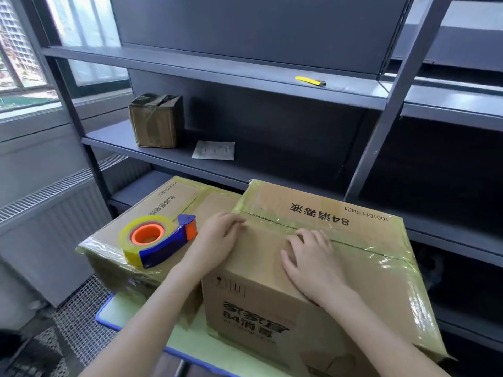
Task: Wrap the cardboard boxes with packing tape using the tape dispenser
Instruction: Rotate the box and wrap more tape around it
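Green table (128,308), blue rim, nearest. Taller cardboard box (272,295) on it, right side, yellowish tape across top seam and edges. Right hand (310,259) flat on its top, fingers spread, tips at seam. Left hand (220,235) at top's left edge, fingers bent, tips pressing tape. Lower taped box (168,205) touching on left; blue tape dispenser (160,240), orange core, lying on its top, unheld. Behind: grey shelving (245,69) with small wrapped box (156,121), paper sheet (213,150); yellow knife (310,81) one shelf up.

The dispenser (160,240) blocks the left box (190,197) — shelving (245,164) close behind.
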`<action>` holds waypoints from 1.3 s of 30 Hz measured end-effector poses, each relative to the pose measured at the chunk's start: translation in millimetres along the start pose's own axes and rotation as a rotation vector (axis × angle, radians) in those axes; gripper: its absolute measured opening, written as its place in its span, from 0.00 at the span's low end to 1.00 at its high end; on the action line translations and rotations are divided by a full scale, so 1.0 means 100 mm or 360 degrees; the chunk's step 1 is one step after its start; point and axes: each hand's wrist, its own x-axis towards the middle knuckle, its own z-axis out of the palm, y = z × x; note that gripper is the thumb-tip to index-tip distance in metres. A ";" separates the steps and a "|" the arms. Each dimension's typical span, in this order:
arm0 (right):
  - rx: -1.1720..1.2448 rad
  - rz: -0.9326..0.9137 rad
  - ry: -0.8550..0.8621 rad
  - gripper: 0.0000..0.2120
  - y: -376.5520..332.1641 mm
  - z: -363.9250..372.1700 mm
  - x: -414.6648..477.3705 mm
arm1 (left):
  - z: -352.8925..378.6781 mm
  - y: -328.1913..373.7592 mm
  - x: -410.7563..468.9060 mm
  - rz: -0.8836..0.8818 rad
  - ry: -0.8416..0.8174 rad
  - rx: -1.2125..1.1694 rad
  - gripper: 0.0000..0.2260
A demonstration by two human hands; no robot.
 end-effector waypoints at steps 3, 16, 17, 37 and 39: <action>0.0154 -0.0139 -0.0003 0.19 -0.26 0.03 0.16 | -0.28 -0.39 0.03 -0.0152 0.0266 -0.0024 0.11; 0.0089 -0.0055 0.0130 0.17 -1.08 0.19 0.72 | -0.63 -1.48 0.19 -0.0445 -0.0301 0.1240 0.13; 0.0080 -0.0034 0.0145 0.17 -1.09 0.21 0.72 | -0.64 -1.49 0.19 -0.0422 -0.0308 0.1216 0.14; 0.2240 0.0338 0.0285 0.11 -1.20 -0.17 0.56 | -0.48 -0.04 0.34 0.0401 0.0371 -0.0040 0.10; 0.2396 0.0525 0.0505 0.11 -1.10 -0.30 0.50 | -0.31 0.19 0.28 0.0513 0.0336 -0.0229 0.11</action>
